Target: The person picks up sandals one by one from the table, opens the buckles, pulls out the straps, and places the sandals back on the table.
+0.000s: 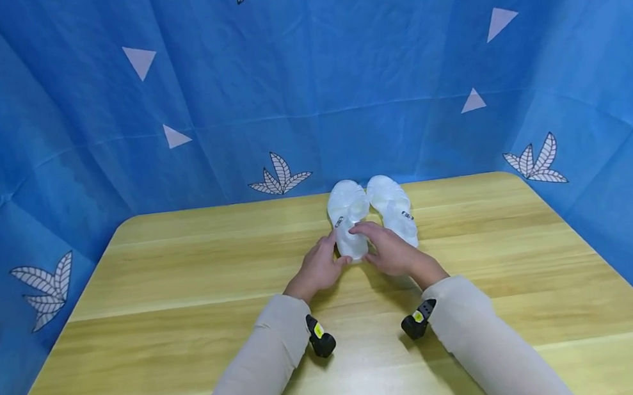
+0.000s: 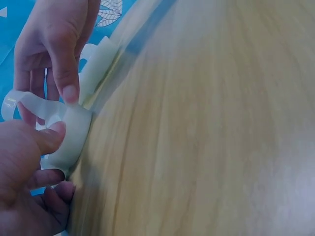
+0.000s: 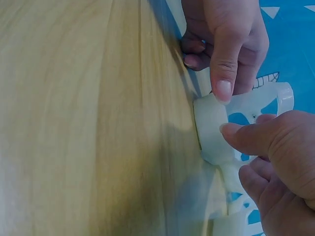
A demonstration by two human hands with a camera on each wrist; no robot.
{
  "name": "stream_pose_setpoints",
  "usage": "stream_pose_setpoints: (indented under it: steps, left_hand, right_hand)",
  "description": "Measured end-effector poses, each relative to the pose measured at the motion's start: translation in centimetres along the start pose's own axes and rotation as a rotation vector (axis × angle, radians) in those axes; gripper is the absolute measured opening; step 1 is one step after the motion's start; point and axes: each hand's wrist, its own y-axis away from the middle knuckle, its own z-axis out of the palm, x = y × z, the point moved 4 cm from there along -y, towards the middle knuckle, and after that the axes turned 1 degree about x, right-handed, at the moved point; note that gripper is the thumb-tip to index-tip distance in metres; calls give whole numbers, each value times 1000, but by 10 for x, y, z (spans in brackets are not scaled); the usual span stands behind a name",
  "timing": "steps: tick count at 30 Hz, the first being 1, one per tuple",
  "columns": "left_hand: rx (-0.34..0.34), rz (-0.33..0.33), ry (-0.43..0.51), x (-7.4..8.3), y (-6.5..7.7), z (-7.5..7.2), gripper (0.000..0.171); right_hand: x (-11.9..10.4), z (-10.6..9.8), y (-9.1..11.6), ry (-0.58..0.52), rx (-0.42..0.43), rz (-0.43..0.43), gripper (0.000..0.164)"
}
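Note:
A pair of white, translucent sandals lies side by side, toes toward the far edge of the table. Both hands are at the heel end of the left sandal (image 1: 347, 199). My left hand (image 1: 321, 265) grips its left side, thumb against the back of the heel. From the other side my right hand (image 1: 391, 251) holds the same sandal, its thumb at the heel and a finger over the strap. The right sandal (image 1: 388, 195) sits just beyond the right hand, partly covered by it. In the left wrist view the heel (image 2: 75, 132) shows between both thumbs.
The sandals are on a light wooden table (image 1: 194, 352) with rounded far corners. Blue cloth (image 1: 372, 69) with white triangles and leaf prints hangs behind it and along both sides. A black wrist camera (image 1: 321, 337) is strapped at the left cuff, another (image 1: 418, 320) at the right.

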Motion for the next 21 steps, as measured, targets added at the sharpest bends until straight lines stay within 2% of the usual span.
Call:
stream_pose_setpoints:
  steps: [6,15,21]
  left_hand:
    - [-41,-51,-12,-3,0,3,73]
    - [-38,-39,9,2,-1,-1,73]
    - [-43,-31,19,2,-1,-1,73]
  right_hand:
    - [2,3,-3,22,-27,-8,53]
    - [2,0,-3,39,-22,-3,52]
    - [3,0,-3,45,-42,34,49]
